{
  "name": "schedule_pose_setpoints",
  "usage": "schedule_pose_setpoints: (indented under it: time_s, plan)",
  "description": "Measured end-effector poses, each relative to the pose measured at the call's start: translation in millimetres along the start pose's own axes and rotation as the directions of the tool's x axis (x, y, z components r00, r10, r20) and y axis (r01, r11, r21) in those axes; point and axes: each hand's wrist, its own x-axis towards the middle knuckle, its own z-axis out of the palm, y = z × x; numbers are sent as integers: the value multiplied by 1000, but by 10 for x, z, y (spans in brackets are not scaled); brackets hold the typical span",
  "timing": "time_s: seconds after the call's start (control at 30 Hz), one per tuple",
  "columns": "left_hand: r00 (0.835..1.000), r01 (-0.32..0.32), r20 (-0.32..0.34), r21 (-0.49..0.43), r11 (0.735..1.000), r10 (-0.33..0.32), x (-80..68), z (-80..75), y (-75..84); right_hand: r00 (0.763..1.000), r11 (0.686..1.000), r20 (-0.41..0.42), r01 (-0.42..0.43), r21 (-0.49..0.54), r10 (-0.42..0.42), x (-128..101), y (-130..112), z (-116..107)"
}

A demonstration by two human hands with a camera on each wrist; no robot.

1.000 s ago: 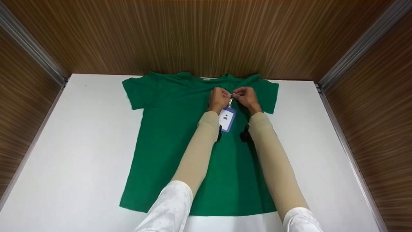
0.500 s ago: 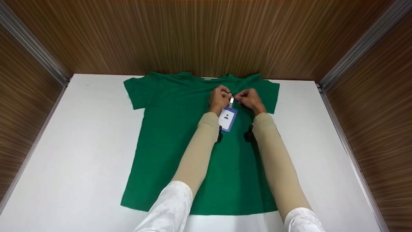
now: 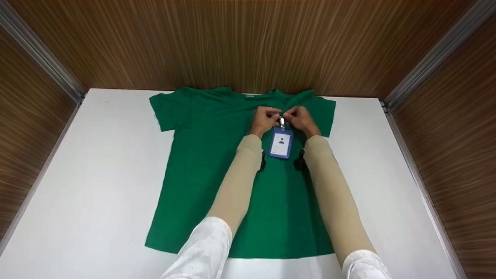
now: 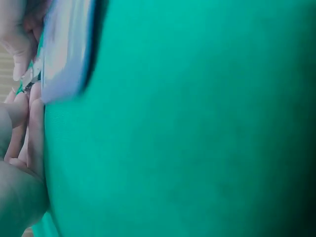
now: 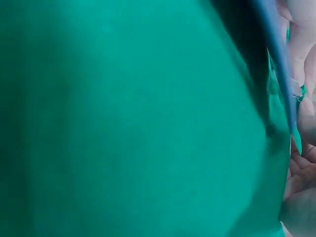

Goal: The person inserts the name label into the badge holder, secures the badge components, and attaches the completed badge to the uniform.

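since the earlier frames the id badge (image 3: pixel 281 143) has swung from a slant toward the left forearm to hang nearly straight, its long axis now running from the collar end of the shirt back toward the person, and the two hands have drawn closer together over its metal clip (image 3: pixel 282 123). the green t-shirt (image 3: pixel 209 170) lies flat, front up, on the white table (image 3: pixel 97 186), collar toward the wooden back wall (image 3: pixel 240 42). the left hand (image 3: pixel 265 119) and the right hand (image 3: pixel 299 118) meet on the upper chest of the shirt just below the neckline, fingers curled and pinching at the clip and, as far as can be told, the fabric under it; which hand has the clip and which only the cloth cannot be made out from the head view. the badge lies on the shirt between the two wrists, directly on the person's side of the fingertips, about equally near to both hands. the left wrist view shows a blurred edge of the badge (image 4: pixel 66 49) against green cloth with fingers (image 4: pixel 22 123) bunched beside it; the right wrist view shows green fabric and the badge's dark blue edge (image 5: pixel 276 64), too close to read the grip.
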Motion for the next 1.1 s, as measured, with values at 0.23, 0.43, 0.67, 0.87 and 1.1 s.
schedule_pose_setpoints:
  time_s: [0.23, 0.43, 0.67, 0.87, 1.1]
  plan:
    - [999, 34, -24, 3, 999, -34, 16, 2, -23, 1000, 999, 15, -14, 43, 13, 6, -15, 15]
    - [999, 38, -38, -6, 999, -38, 26, -30, -32, 1000, 999, 11, 8, 50, -8, 17, -25, 52]
    - [999, 22, -49, -43, 999, -24, 15, 34, -41, 1000, 1000, -7, 16, 22, -16, -26, 76, 8]
    - [999, -30, -26, -50, 998, 29, 6, 138, -50, 1000, 1000, -4, -5, -24, 5, -81, 176, -83]
    - [999, -28, -36, 49, 998, 30, 2, 153, -56, 999, 1000, 15, -29, -12, 29, -137, 185, -106]
